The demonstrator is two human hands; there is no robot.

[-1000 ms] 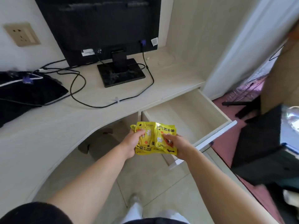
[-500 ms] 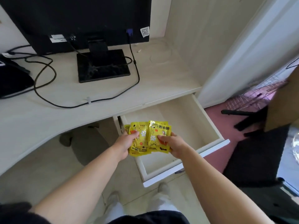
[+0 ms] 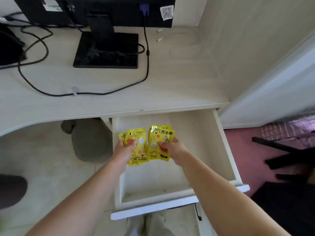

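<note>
My left hand [image 3: 123, 152] grips a small stack of yellow hand-warmer packets [image 3: 139, 147], thumb on top. My right hand [image 3: 172, 149] pinches a second stack of the same yellow packets [image 3: 159, 140] right beside the first. Both stacks hang over the left half of an open white drawer [image 3: 226, 150] that is pulled out from under the desk. Around the packets, the drawer's bottom shows bare.
A pale wooden desk [image 3: 170, 86] carries a black monitor on a square stand [image 3: 105, 50] with black cables [image 3: 85, 93] looping across it. A grey bag [image 3: 90, 138] sits under the desk. A black chair base [image 3: 288, 155] stands on the pink floor at right.
I have come closer and the view has tilted down over the drawer. The packets, held together as one bundle before, are now split into two stacks, one in each hand, lower over the drawer.
</note>
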